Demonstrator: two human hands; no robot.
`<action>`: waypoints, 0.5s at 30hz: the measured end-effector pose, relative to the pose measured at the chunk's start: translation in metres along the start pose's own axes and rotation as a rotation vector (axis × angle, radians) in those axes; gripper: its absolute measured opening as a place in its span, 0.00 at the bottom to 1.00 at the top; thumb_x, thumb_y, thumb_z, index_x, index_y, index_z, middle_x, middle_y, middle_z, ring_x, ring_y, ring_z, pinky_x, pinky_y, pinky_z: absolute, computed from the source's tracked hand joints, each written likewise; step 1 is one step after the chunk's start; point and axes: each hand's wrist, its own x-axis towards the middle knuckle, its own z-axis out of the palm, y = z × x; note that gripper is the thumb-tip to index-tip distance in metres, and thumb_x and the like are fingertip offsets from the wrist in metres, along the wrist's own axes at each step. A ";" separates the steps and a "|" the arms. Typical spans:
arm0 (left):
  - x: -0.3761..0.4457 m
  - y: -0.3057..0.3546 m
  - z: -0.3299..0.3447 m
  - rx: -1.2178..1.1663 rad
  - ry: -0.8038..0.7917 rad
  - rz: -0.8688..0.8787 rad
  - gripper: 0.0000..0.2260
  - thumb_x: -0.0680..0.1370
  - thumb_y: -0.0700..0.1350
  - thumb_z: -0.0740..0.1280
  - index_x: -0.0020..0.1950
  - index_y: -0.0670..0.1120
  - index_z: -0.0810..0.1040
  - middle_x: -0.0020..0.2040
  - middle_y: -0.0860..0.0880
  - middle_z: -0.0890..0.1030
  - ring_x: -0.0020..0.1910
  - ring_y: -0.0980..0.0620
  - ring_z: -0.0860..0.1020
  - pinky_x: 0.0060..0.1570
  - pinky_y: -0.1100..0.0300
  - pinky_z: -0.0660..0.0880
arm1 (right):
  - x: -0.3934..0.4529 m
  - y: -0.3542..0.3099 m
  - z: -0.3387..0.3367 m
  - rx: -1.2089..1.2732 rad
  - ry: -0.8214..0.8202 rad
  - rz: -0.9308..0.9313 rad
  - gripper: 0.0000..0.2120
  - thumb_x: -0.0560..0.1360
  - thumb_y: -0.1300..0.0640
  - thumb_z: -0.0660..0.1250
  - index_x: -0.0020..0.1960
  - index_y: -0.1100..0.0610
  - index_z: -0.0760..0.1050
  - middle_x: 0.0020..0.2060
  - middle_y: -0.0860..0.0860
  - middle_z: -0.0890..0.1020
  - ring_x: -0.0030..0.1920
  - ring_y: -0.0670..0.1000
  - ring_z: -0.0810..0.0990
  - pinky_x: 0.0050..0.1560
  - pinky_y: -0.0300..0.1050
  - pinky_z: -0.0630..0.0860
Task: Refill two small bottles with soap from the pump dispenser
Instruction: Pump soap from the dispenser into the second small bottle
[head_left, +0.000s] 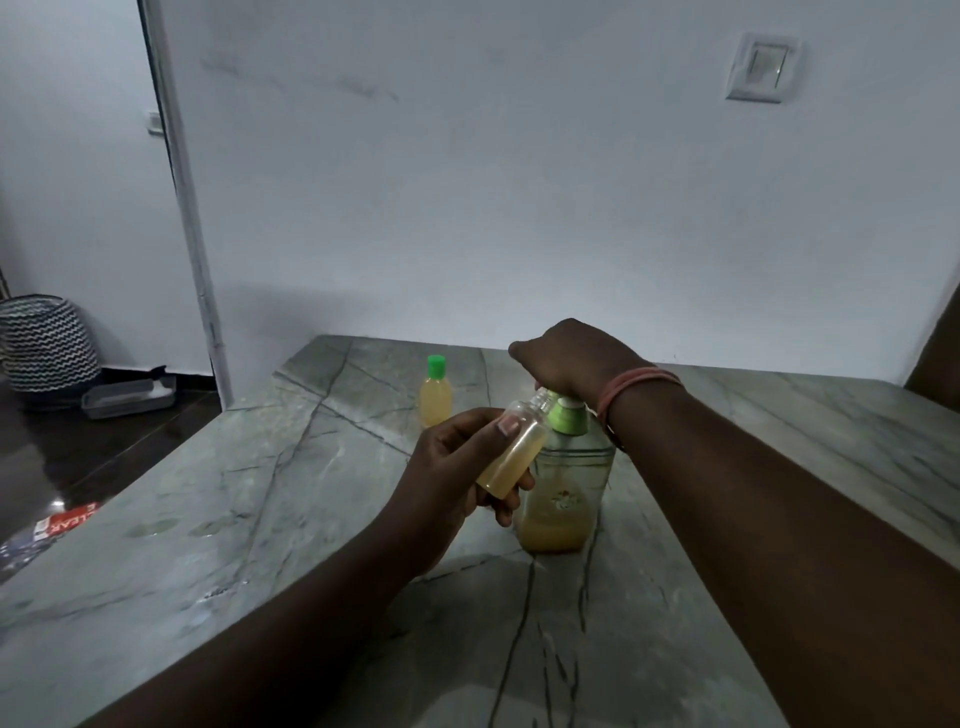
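A clear pump dispenser (569, 488) with a green collar stands on the grey marble counter (260, 519), yellow soap low inside it. My right hand (569, 361) rests on top of its pump head, fingers closed over it. My left hand (452, 475) holds a small uncapped bottle (514, 449), tilted, its open mouth up against the pump spout; yellow soap fills most of it. A second small bottle (435, 392) with a green cap and yellow soap stands upright farther back on the counter.
A white wall with a light switch (762, 67) runs behind the counter. To the left, on the dark floor, sit a zigzag-patterned basket (47, 343), a grey tray (130, 397) and a red packet (65, 522).
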 end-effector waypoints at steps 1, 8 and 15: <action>0.000 0.000 -0.001 0.006 0.001 0.003 0.13 0.78 0.52 0.67 0.56 0.46 0.83 0.39 0.39 0.82 0.32 0.46 0.78 0.29 0.57 0.75 | 0.000 -0.001 0.000 -0.007 0.011 -0.004 0.15 0.76 0.47 0.60 0.43 0.56 0.78 0.47 0.53 0.83 0.45 0.55 0.80 0.41 0.44 0.71; -0.001 0.001 0.000 0.011 -0.001 0.004 0.14 0.77 0.54 0.69 0.57 0.47 0.83 0.39 0.39 0.82 0.32 0.47 0.78 0.29 0.57 0.75 | -0.001 -0.008 -0.006 -0.124 0.016 -0.070 0.17 0.77 0.43 0.61 0.39 0.56 0.73 0.39 0.52 0.79 0.38 0.51 0.77 0.35 0.42 0.68; -0.001 0.001 0.000 0.001 -0.002 0.002 0.12 0.76 0.54 0.68 0.53 0.50 0.85 0.38 0.40 0.82 0.31 0.48 0.78 0.28 0.57 0.75 | -0.003 -0.001 0.000 -0.011 0.043 -0.028 0.17 0.76 0.45 0.59 0.43 0.57 0.78 0.45 0.53 0.83 0.46 0.56 0.80 0.43 0.45 0.71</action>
